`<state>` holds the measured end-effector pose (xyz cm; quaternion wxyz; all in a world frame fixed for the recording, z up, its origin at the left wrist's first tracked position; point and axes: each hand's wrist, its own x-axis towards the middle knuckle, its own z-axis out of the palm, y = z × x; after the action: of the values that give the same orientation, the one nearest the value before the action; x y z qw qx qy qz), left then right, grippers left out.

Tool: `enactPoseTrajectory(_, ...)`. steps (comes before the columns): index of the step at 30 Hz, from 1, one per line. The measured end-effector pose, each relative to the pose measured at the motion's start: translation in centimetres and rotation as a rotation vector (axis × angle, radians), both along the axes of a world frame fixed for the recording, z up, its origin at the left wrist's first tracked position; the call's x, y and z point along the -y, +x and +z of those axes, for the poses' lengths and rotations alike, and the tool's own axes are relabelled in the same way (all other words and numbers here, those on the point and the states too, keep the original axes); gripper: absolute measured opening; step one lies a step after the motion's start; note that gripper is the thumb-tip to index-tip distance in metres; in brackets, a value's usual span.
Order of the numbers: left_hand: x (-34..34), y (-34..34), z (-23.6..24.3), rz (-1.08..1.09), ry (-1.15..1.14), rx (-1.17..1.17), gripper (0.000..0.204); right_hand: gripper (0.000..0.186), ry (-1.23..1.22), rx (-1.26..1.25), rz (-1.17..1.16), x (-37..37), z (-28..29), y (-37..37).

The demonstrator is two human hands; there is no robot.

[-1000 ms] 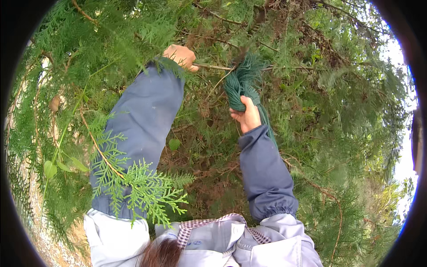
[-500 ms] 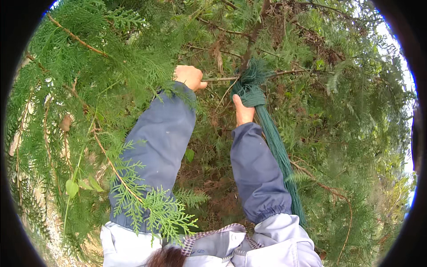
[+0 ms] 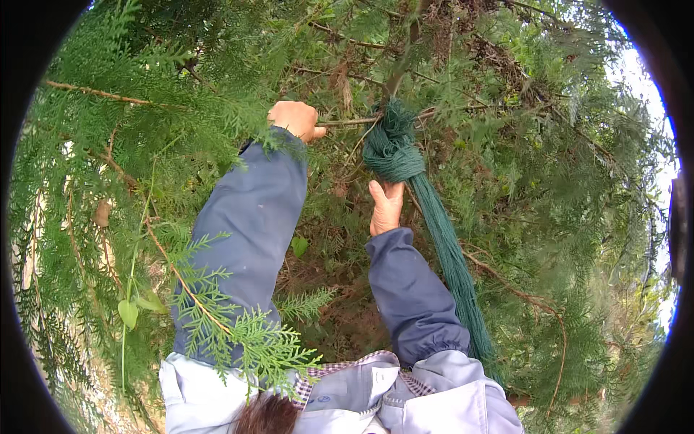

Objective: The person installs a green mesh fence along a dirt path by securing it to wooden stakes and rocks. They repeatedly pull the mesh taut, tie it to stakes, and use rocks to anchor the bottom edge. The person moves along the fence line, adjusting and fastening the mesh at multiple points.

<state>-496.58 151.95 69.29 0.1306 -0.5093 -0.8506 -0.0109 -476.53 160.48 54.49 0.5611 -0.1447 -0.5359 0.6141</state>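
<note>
My left hand (image 3: pixel 295 120) is closed round a thin bare branch (image 3: pixel 350 122) that runs right, toward the trunk. Against the thin trunk (image 3: pixel 399 79) hangs a thick knotted bundle of dark green netting or cord (image 3: pixel 396 153). From the knot, its long tail (image 3: pixel 452 253) slants down to the right, past my right forearm. Just under the knot is my right hand (image 3: pixel 387 208), open, its thumb stretched up and apart. The other fingertips are hidden behind the knot, so whether they touch it does not show.
Feathery green conifer foliage (image 3: pixel 166 65) crowds both sides. A leafy sprig (image 3: pixel 238 336) hangs across my left sleeve. Brown dry twigs (image 3: pixel 520 87) lie at upper right, and a bare curved branch (image 3: pixel 524 295) stretches out to the right of the green tail.
My right hand has slipped down and slightly left, its thumb coming off the green knot. The left hand keeps its hold on the branch. The view has shifted a little.
</note>
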Motion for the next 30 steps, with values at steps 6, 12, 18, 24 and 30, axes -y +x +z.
enactPoseTrajectory(6, 0.6, 0.8, 0.3, 0.042, 0.04, 0.026, 0.043, 0.053, 0.032, 0.355, -0.312, -4.9, 3.0, -5.4)
enactPoseTrajectory(12, 1.1, -0.4, 0.6, -0.026, -0.008, -0.017, 0.05, 0.036, -0.737, -0.127, 0.57, 0.4, 5.1, 4.8)
enactPoseTrajectory(18, 0.9, -0.4, 0.3, 0.012, 0.018, 0.004, 0.05, 0.033, -0.264, 0.039, 0.203, 1.0, 4.0, 6.2)
enactPoseTrajectory(24, 1.1, 0.3, 0.7, 0.064, 0.037, 0.034, 0.05, 0.035, -0.307, -0.377, 0.411, 0.6, 4.7, 3.1)
enactPoseTrajectory(30, 1.3, 0.5, 0.9, 0.066, 0.03, 0.033, 0.046, 0.056, -0.488, 0.13, 0.444, 13.8, 2.6, 17.0)
